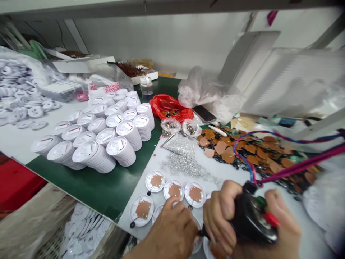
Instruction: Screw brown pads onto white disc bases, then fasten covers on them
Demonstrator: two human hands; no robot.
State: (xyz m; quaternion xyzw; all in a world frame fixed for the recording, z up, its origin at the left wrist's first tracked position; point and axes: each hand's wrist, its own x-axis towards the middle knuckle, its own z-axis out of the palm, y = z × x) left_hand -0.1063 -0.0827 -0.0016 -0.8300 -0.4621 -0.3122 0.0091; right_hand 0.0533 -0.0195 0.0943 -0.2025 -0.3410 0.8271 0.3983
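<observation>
From the head view, the hands (169,233) sit close together at the near edge of a white sheet (129,219) on the green counter (81,180); the right hand (219,216) is clamped around a black handheld tool (253,223) with red and green knobs, and pink and blue wires (302,165) run from it toward the far right; the tool's narrow tip reaches left to the left hand, over a white disc (196,230) that is mostly hidden; the left hand lies over the discs, though whether it grips one cannot be told; just beyond it, white discs (155,181) lie in a loose row, each carrying a copper-brown square (174,190); a heap of silver grains (183,158) spreads farther on, with small bags of metal parts (170,126) beyond; copper-brown squares and black rings (242,151) are scattered to the right; stacks of white discs (121,151) stand on the counter to the left, and more white discs (83,230) fill a crate (45,244) below its near edge.
</observation>
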